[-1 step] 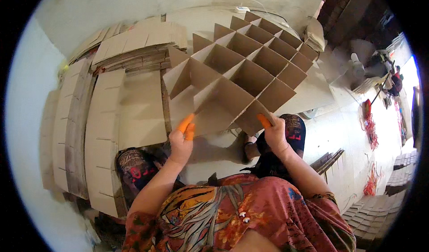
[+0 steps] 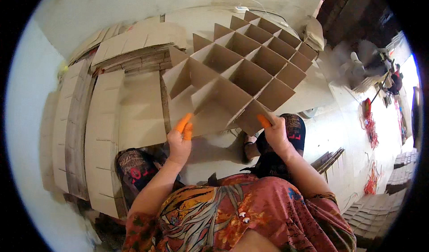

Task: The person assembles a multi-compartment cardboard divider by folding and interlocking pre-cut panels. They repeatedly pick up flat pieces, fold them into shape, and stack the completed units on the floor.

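Note:
A brown cardboard divider grid [image 2: 250, 75] with several open square cells stands before me, over a flat cardboard surface. My left hand [image 2: 179, 142], with orange finger covers on thumb and finger, is closed on the near left edge of the grid's front strip. At the strip's right end, my right hand [image 2: 275, 133] pinches the panel corner, with an orange cover showing on one finger. Parts of both hands' fingers are hidden behind the cardboard.
Stacks of slotted cardboard strips [image 2: 105, 131] lie to the left, with another stack [image 2: 134, 44] at the far left. A white power strip [image 2: 241, 9] sits by the back wall. Red cords [image 2: 370, 129] and more cardboard pieces [image 2: 375, 212] lie on the floor to the right.

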`<state>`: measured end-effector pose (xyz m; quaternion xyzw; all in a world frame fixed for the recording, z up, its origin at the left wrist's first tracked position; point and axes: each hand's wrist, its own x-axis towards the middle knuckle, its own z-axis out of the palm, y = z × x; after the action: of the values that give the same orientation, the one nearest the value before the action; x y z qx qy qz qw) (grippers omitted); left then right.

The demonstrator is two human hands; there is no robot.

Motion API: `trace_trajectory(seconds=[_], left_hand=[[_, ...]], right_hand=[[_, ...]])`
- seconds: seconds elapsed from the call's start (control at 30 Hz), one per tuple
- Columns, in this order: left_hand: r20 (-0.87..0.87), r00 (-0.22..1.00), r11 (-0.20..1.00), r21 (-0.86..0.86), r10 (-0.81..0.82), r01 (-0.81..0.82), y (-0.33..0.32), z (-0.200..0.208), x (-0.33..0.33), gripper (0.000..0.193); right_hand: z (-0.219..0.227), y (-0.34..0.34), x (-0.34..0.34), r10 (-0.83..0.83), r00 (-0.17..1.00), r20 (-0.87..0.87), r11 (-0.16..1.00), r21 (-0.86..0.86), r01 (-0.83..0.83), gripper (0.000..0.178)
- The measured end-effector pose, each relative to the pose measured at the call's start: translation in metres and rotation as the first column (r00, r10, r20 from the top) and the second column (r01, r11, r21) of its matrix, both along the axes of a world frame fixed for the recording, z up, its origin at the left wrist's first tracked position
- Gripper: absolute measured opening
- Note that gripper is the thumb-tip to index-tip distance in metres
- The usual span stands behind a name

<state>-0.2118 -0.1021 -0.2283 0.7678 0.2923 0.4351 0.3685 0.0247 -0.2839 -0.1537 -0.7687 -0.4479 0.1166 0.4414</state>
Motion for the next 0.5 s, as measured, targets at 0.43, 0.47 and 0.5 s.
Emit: trace_trajectory(seconds=[0.43, 0.47, 0.5], left_hand=[[0.123, 0.912, 0.884, -0.224, -0.392, 0.41, -0.015, 0.075, 0.053, 0.053], [0.038, 0.859, 0.824, -0.264, -0.51, 0.501, -0.029, 0.078, 0.057, 0.056], [0.062, 0.806, 0.778, -0.229, -0.588, 0.585, -0.047, 0.078, 0.063, 0.058]], right_hand=[[0.055, 0.036, 0.108, -0.263, 0.962, -0.069, 0.957, 0.106, 0.269, 0.038], [0.057, 0.043, 0.092, -0.111, 0.993, -0.027, 0.981, 0.16, 0.114, 0.047], [0.062, 0.051, 0.078, -0.047, 0.992, -0.114, 0.982, -0.188, 0.025, 0.053]])
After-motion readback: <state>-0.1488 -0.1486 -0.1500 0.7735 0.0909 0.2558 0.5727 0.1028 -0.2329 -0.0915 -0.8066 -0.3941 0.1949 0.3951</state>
